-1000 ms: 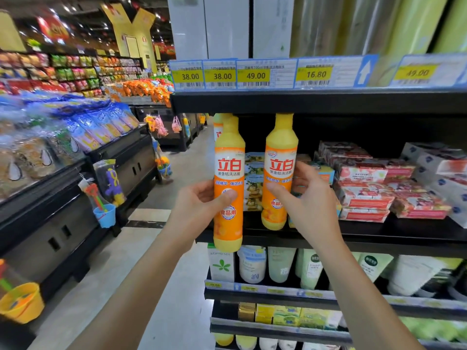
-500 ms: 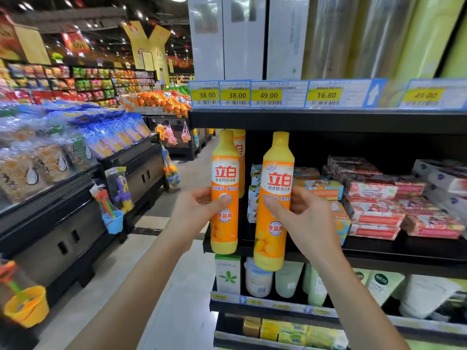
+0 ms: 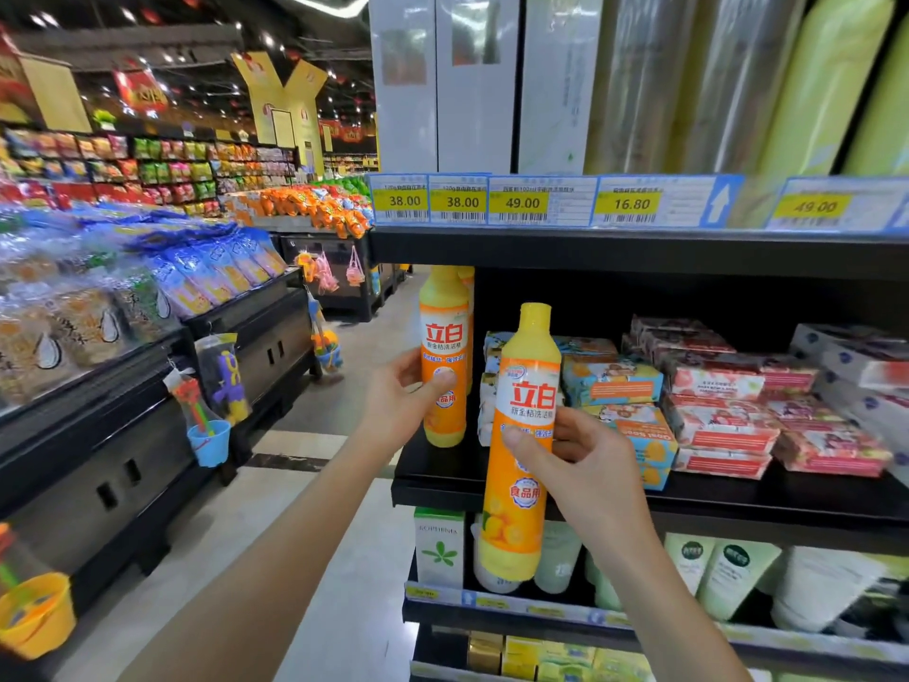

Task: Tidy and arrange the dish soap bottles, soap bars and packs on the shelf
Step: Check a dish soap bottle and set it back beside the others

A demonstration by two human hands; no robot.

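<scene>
Two orange-and-yellow dish soap bottles are in my hands. My left hand (image 3: pixel 401 403) grips one bottle (image 3: pixel 444 351) that stands upright on the left end of the black shelf (image 3: pixel 442 477), with another bottle's neck showing behind it. My right hand (image 3: pixel 580 465) holds the second bottle (image 3: pixel 524 435) upright in the air in front of the shelf edge, its base hanging below the shelf board. Behind it lie blue-and-orange soap packs (image 3: pixel 612 381). Red-and-pink soap packs (image 3: pixel 728 401) are stacked to the right.
White soap boxes (image 3: pixel 856 366) sit at the far right of the shelf. Price tags (image 3: pixel 521 204) line the shelf above. Tubes and a white box (image 3: pixel 439 546) fill the lower shelf. An aisle floor and snack displays (image 3: pixel 147 297) lie to the left.
My left hand has set its bottle back onto the shelf's left end. My right hand has pulled its bottle out and lower, off the shelf. The view has tilted down.
</scene>
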